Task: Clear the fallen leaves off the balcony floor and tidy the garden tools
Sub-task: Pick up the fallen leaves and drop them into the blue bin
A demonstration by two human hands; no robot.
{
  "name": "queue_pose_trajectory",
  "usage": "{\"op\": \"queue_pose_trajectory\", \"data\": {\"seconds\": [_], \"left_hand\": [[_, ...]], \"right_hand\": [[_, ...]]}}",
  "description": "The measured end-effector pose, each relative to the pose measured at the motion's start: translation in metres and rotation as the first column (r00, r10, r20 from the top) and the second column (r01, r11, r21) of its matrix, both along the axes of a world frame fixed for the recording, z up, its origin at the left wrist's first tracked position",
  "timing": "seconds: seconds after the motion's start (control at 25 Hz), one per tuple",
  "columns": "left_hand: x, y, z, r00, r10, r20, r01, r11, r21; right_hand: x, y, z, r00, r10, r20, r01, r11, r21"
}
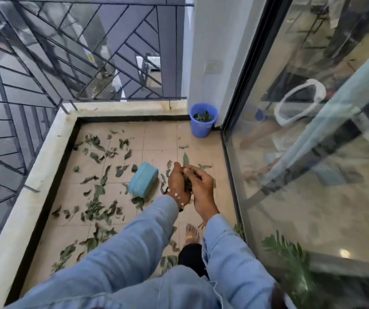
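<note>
Both of my hands are cupped together above the tiled floor, holding a bunch of green leaves between them. My left hand, with a beaded bracelet at the wrist, grips the bunch from the left. My right hand curls round it from the right. Several fallen leaves lie scattered over the beige tiles, mostly to the left and near me. A blue bucket with leaves inside stands in the far right corner. A light blue box lies on the floor just left of my hands.
A black metal railing on a low white kerb bounds the balcony on the left and far side. A glass sliding door runs along the right. A green plant is at the lower right. My bare foot stands on the tiles.
</note>
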State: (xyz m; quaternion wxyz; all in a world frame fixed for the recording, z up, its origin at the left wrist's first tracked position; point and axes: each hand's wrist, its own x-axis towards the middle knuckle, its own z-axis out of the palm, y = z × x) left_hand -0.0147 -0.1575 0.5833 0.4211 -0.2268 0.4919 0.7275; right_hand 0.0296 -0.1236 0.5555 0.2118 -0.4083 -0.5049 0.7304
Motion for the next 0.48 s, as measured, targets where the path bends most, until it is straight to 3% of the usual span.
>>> {"op": "queue_pose_trajectory", "data": {"seconds": [0.24, 0.48], "left_hand": [[-0.096, 0.12, 0.008, 0.996, 0.085, 0.013, -0.084, 0.994, -0.075], [-0.196, 0.2, 0.003, 0.985, 0.161, 0.055, -0.16, 0.987, -0.019]], "right_hand": [[-0.096, 0.13, 0.016, 0.981, 0.186, 0.058, -0.191, 0.977, 0.097], [-0.192, 0.214, 0.015, 0.938, 0.344, 0.04, -0.344, 0.939, -0.013]]}}
